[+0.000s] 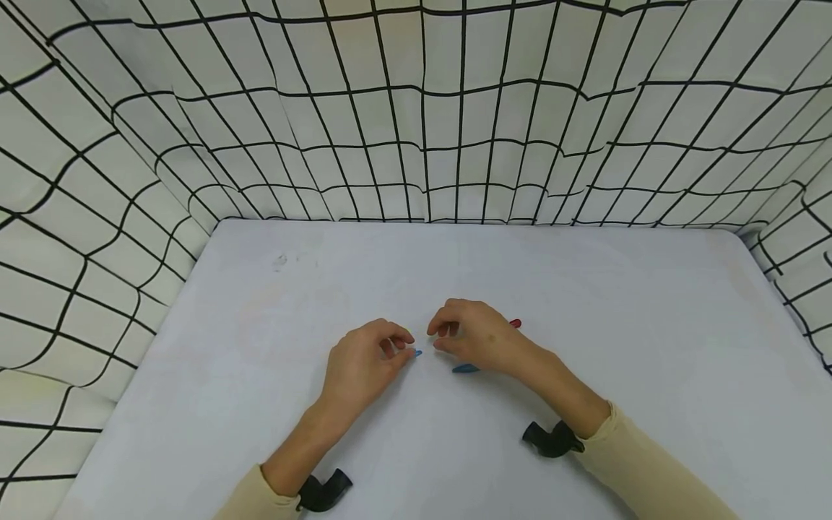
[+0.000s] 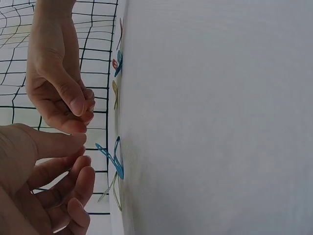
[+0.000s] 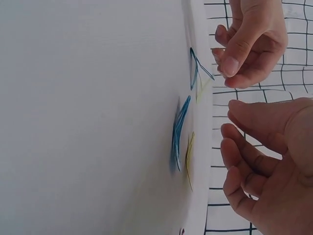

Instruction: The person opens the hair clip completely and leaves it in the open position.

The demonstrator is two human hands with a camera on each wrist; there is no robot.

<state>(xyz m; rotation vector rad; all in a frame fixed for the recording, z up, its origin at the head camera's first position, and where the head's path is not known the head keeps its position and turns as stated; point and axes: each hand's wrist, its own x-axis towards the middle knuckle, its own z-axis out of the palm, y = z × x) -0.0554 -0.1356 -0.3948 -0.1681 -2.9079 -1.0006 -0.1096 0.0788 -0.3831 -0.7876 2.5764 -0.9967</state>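
My left hand (image 1: 367, 361) is raised over the white table, thumb and index fingertip a little apart, other fingers loosely bent. Nothing shows between them. Close by its thumb in the head view is a small blue loop (image 1: 418, 353); the left wrist view shows this bent, wire-like blue loop (image 2: 115, 159) standing up from the table. Facing it, my right hand (image 1: 484, 336) hovers with a gap between thumb and fingers. Partly under this hand lies a blue bundle of thin strands (image 3: 180, 134). A red piece (image 1: 516, 323) pokes out behind it.
Thin yellow strands (image 3: 190, 161) lie beside the blue bundle. A pale green loop (image 2: 116, 193) is near the blue loop. White walls with a black grid (image 1: 442, 115) enclose the table's (image 1: 260, 289) back and sides. Black wrist mounts (image 1: 325, 491) hang under both sleeves.
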